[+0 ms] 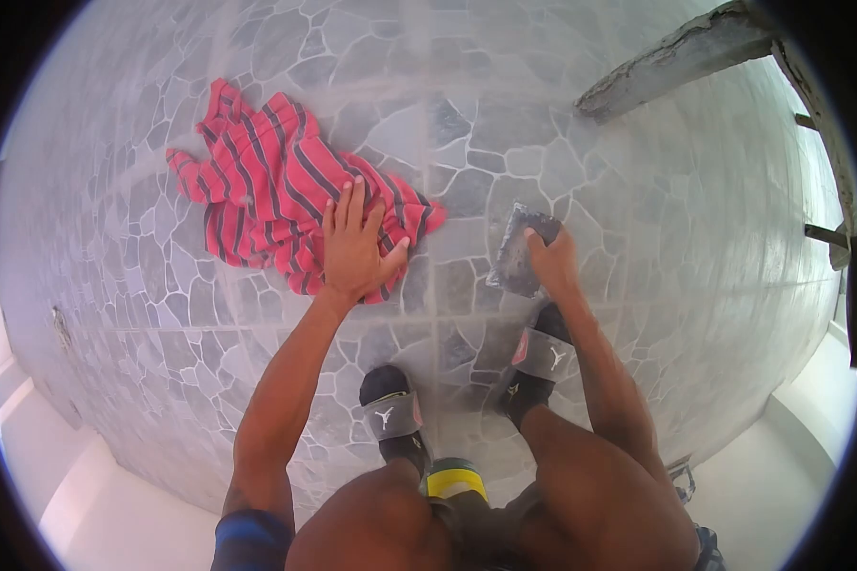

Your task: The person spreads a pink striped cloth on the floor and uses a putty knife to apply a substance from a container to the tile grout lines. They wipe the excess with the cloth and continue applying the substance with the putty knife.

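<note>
My left hand (354,247) lies on a crumpled red cloth (267,171) with dark stripes, which looks like a piece of clothing. Its fingers are stretched out flat, and the thumb points to the right. In my right hand (556,262) is a flat grey rectangular pad (516,252) with whitish, worn-looking edges. The thumb presses on its top face; the fingers beneath are hidden. Both the cloth and the pad are at the stone-patterned tile floor (467,190), whose surface looks dusty, with pale lines between the grey stone shapes.
My feet in grey slides and dark socks, the left slide (390,417) and the right slide (546,354), stand close below the hands. A yellow-banded object (455,481) is between my legs. A weathered wooden leg (676,62) reaches in at upper right. White walls (133,509) border the floor.
</note>
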Demonstrator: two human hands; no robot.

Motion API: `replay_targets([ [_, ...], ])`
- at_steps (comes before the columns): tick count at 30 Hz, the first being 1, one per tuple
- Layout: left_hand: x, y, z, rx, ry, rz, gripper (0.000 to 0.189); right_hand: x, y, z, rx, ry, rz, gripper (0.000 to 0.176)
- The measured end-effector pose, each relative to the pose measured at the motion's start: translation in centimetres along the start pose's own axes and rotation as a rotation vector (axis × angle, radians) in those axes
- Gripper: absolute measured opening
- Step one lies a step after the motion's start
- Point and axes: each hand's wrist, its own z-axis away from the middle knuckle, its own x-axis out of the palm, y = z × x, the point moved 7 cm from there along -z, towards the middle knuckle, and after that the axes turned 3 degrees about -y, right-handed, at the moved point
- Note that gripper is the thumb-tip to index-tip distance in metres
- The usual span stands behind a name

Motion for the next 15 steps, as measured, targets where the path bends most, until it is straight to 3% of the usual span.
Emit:
replay_targets([
  [5,3.2,7.6,0.9,0.354,-0.301,0.079,0.053,-3.2,0.2,5.1,0.069,-0.006,-0.059,0.038],
  [8,6.2,10.2,-3.3,0.446,-0.285,0.025,0.050,-4.4,1.3,6.2,0.103,0.014,-0.047,0.040],
  [11,8.1,11.5,-11.2,0.308,-0.114,-0.043,0.045,-4.8,0.5,6.6,0.099,0.012,-0.033,0.040],
  [15,8.7,5.8,-18.4,0.031,0.111,-0.104,0.048,-5.6,0.3,7.8,0.052,-0.083,0.060,0.039],
])
